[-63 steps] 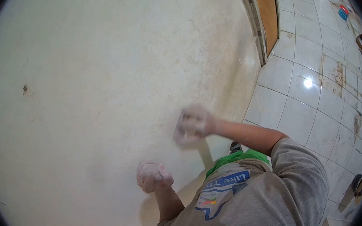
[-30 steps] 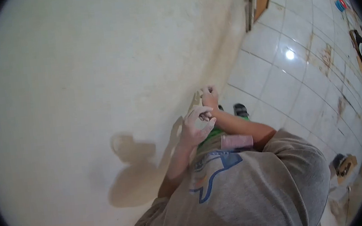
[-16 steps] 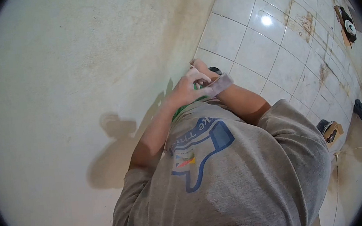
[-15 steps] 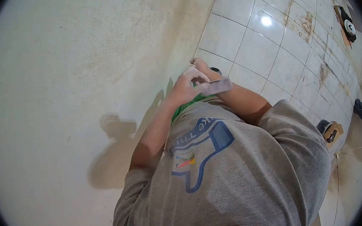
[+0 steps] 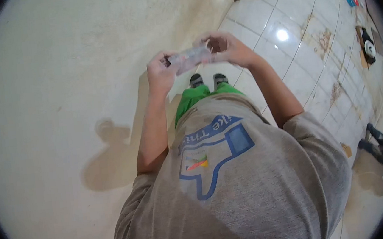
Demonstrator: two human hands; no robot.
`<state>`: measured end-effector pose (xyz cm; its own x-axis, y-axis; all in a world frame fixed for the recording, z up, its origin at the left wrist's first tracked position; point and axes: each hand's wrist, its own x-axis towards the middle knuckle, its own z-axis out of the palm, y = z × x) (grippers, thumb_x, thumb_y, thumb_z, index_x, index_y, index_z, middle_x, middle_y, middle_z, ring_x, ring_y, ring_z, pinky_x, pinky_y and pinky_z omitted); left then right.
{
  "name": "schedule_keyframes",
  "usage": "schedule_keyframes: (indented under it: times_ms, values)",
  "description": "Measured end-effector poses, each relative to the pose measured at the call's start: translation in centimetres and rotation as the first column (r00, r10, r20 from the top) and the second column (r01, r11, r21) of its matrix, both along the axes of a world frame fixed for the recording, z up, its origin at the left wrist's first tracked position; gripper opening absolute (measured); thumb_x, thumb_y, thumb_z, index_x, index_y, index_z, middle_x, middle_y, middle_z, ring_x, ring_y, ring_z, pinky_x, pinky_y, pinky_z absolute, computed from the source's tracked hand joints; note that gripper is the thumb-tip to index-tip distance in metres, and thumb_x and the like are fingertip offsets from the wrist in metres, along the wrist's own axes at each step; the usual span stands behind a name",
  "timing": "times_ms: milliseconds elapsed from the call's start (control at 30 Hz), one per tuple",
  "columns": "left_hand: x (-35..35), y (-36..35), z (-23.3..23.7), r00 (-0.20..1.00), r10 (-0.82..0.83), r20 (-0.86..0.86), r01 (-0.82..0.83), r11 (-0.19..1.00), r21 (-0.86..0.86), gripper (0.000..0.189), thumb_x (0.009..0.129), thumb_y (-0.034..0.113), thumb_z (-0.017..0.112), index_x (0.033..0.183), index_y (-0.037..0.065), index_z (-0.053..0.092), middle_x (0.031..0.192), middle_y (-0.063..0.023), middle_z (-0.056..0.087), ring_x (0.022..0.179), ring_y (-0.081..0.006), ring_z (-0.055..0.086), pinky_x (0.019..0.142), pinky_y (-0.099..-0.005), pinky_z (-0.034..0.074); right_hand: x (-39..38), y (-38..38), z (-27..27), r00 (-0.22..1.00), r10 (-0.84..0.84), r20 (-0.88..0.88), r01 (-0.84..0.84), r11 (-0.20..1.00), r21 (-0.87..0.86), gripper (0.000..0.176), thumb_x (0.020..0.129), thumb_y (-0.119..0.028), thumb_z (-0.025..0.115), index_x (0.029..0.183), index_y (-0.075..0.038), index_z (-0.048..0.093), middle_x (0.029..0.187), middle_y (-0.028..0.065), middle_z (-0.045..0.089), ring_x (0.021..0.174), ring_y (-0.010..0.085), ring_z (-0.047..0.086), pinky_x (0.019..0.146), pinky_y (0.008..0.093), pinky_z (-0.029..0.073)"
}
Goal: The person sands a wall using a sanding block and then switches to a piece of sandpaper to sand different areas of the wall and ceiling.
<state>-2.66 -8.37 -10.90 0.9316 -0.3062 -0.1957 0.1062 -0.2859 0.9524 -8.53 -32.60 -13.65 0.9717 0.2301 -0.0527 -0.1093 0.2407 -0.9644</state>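
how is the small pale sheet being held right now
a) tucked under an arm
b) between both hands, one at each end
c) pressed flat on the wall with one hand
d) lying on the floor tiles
b: the left hand and the right hand each grip one end of the pale sheet, held in the air clear of the wall.

Grey T-shirt [image 5: 262,182], chest: white lettering on blue band [image 5: 215,127], tilted, legible part "ike Th"; ends lost in folds. Blue thumbs-up outline [image 5: 207,182] joins band. Small multicolour logo [image 5: 196,162] inside outline: fine print too small to read. Pale strip [image 5: 190,57] between left hand [image 5: 162,74] and right hand [image 5: 230,49]: blurred, nothing legible.
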Motion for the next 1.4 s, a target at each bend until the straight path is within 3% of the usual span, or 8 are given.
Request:
schedule_keyframes:
  times_ms: [200,400,567,767,867,967,1167,1400]
  values:
    - [-1.0,0.7,0.8,0.984,-0.054,-0.172,0.033,0.992,-0.123,0.02,0.085,-0.001,0.077,0.105,-0.001,0.073,0.089,-0.0044,0.071,0.078,-0.0106,0.064,0.069,-0.0235,0.049,0.3,-0.4,3.5,0.973,0.07,0.221,0.021,0.923,-0.384,0.034,0.08,-0.019,0.087,0.111,-0.009,0.076,0.098,0.0012,0.071,0.085,0.0137,0.063,0.074,0.0292,0.051]
    - [-1.8,-0.6,3.9,0.997,-0.049,-0.057,0.029,0.948,-0.316,0.024,0.087,0.003,0.078,0.111,0.001,0.076,0.097,-0.0045,0.068,0.091,-0.0152,0.065,0.078,-0.0284,0.05,1.5,-0.5,3.6,0.997,-0.009,0.075,0.016,0.995,-0.096,0.02,0.095,-0.017,0.076,0.108,-0.002,0.073,0.099,0.002,0.071,0.091,0.0125,0.064,0.084,0.0302,0.051]
    - [-0.7,-1.3,5.9,0.87,-0.103,0.482,0.072,0.994,0.083,0.02,0.084,0.009,0.083,0.103,0.004,0.079,0.09,-0.0026,0.063,0.088,-0.0153,0.064,0.075,-0.0313,0.051,2.1,-0.1,4.4,0.979,0.133,0.157,-0.101,0.976,-0.195,0.03,0.098,-0.026,0.072,0.117,-0.003,0.068,0.113,0.0075,0.07,0.106,0.0191,0.064,0.095,0.0349,0.05]
    - [0.5,-2.0,8.0,0.782,-0.339,0.524,0.187,0.928,0.322,0.014,0.085,0.01,0.082,0.095,0.002,0.077,0.084,-0.0036,0.062,0.078,-0.0127,0.061,0.068,-0.0307,0.049,2.6,1.0,5.5,0.964,0.203,0.171,-0.159,0.957,-0.241,0.042,0.095,-0.037,0.075,0.118,-0.003,0.069,0.107,0.0116,0.072,0.099,0.0192,0.067,0.088,0.0349,0.052]
    - [0.8,-2.2,7.6,0.933,-0.129,0.336,0.093,0.988,0.12,0.011,0.09,0.012,0.078,0.094,0.002,0.075,0.083,-0.0037,0.066,0.075,-0.0135,0.061,0.068,-0.0309,0.049,2.5,1.7,4.7,0.951,0.214,0.221,-0.203,0.976,-0.074,0.04,0.096,-0.036,0.073,0.118,-0.002,0.07,0.1,0.0092,0.075,0.09,0.0158,0.068,0.083,0.0315,0.053]
    - [-0.6,-1.3,7.2,0.996,0.057,-0.07,-0.071,0.972,-0.224,0.012,0.092,0.012,0.077,0.095,0.0,0.073,0.084,-0.0048,0.068,0.078,-0.0121,0.062,0.065,-0.0291,0.048,0.1,2.1,6.3,0.99,0.105,-0.099,-0.075,0.961,0.266,0.031,0.098,-0.029,0.073,0.111,-0.001,0.071,0.09,0.0075,0.076,0.077,0.0101,0.067,0.072,0.0252,0.052]
    - [0.3,-2.4,10.1,0.916,-0.171,-0.363,-0.083,0.804,-0.589,0.014,0.093,0.01,0.076,0.101,-0.001,0.072,0.093,-0.0044,0.069,0.083,-0.0109,0.062,0.074,-0.0259,0.049,0.3,1.7,9.3,0.986,0.058,-0.158,0.021,0.889,0.458,0.027,0.1,-0.022,0.07,0.107,0.004,0.07,0.085,0.0127,0.075,0.07,0.0159,0.072,0.064,0.0265,0.055]
    - [1.9,-2.8,9.4,0.925,-0.059,0.375,0.134,0.975,-0.177,0.031,0.093,0.01,0.076,0.121,-0.002,0.069,0.115,-0.0083,0.07,0.093,-0.0146,0.065,0.085,-0.0309,0.053,0.5,-0.5,13.0,0.986,0.012,0.167,0.003,0.996,-0.092,0.037,0.096,-0.029,0.074,0.116,0.001,0.071,0.088,0.009,0.073,0.075,0.0147,0.066,0.069,0.0293,0.051]
